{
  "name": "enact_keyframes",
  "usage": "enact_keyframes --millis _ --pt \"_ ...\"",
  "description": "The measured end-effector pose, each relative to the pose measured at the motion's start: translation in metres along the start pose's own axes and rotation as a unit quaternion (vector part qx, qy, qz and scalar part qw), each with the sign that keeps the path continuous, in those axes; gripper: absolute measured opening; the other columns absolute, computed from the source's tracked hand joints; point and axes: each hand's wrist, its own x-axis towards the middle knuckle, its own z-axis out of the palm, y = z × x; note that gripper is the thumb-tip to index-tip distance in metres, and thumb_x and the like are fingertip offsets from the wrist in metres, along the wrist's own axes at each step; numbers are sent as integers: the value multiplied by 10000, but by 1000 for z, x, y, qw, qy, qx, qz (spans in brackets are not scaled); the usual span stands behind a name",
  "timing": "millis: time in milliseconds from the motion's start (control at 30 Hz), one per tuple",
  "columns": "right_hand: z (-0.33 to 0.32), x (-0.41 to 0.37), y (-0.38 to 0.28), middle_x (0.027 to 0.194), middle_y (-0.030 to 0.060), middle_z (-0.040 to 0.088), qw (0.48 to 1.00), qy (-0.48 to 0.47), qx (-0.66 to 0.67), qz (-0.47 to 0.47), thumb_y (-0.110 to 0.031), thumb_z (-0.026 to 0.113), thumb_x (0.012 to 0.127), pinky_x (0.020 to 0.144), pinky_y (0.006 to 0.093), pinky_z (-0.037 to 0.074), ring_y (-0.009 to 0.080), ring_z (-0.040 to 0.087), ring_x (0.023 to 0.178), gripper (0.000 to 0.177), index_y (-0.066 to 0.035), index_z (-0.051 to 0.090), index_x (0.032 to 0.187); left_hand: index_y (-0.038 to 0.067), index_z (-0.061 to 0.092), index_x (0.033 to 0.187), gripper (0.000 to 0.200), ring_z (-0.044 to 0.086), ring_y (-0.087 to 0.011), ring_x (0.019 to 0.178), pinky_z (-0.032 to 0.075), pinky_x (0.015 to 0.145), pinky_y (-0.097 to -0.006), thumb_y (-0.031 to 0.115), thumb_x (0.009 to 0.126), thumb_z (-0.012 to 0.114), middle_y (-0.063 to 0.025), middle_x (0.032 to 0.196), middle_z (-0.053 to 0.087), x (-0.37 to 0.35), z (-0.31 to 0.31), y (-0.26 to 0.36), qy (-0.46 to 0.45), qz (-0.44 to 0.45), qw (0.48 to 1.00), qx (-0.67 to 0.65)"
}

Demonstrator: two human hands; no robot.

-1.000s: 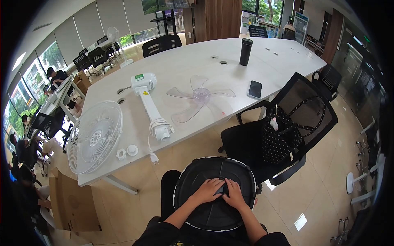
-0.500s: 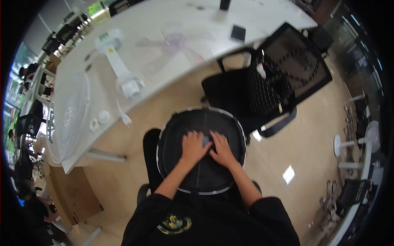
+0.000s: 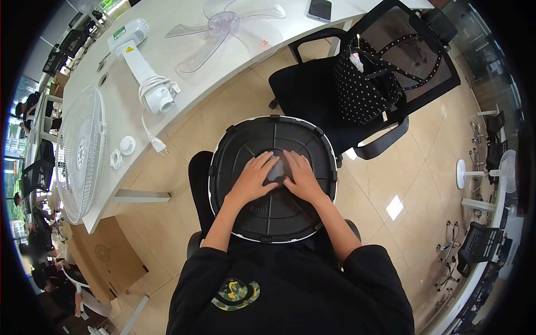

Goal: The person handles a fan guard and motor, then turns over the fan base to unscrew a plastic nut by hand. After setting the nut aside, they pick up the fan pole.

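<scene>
Writing first: a green label [image 3: 119,32] is showing on the white motor [image 3: 134,27] up on the counter [image 3: 167,11], and a yellow label [image 3: 129,49] on its pole, both too small to read. An emblem [image 3: 237,294] is sitting on the black shirt, its lettering unreadable. Embossed marks on the base [image 3: 268,215] aren't legible either. That base is lying on the person's lap: round, black, ribbed like spokes, pale-rimmed. Left hand [image 3: 252,180] and right hand [image 3: 301,177] are pressing flat at its grey hub [image 3: 275,167], each grip lying open, fingers stretched, clasping nothing. A clear blade [image 3: 223,25] and white grille [image 3: 81,153] are resting on the counter.
</scene>
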Motion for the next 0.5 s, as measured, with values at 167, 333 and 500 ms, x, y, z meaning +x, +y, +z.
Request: enact_keyframes --millis 167,333,500 --pt "2 -3 1 1462 223 464 1000 9 -4 0 -83 668 775 1187 557 300 416 411 1406 798 -22 375 1514 74 504 1462 710 432 -355 1423 305 1214 -476 258 836 783 -170 1519 482 11 8 -7 -30 22 999 -13" --pt "-2 -2 -5 1477 207 461 1000 12 -8 0 -79 667 769 1184 556 297 411 411 1410 796 -19 382 1510 76 532 1429 660 455 -340 1402 325 1198 -471 256 841 773 -145 1497 507 8 -2 -1 -8 25 999 -36" --pt "-3 -3 -9 1473 204 465 1000 25 -7 -10 -75 665 763 1185 553 292 409 414 1408 794 -18 388 1505 72 584 1338 601 522 -318 1302 383 1137 -457 231 791 775 -105 1406 575 7 1 3 58 48 997 -19"
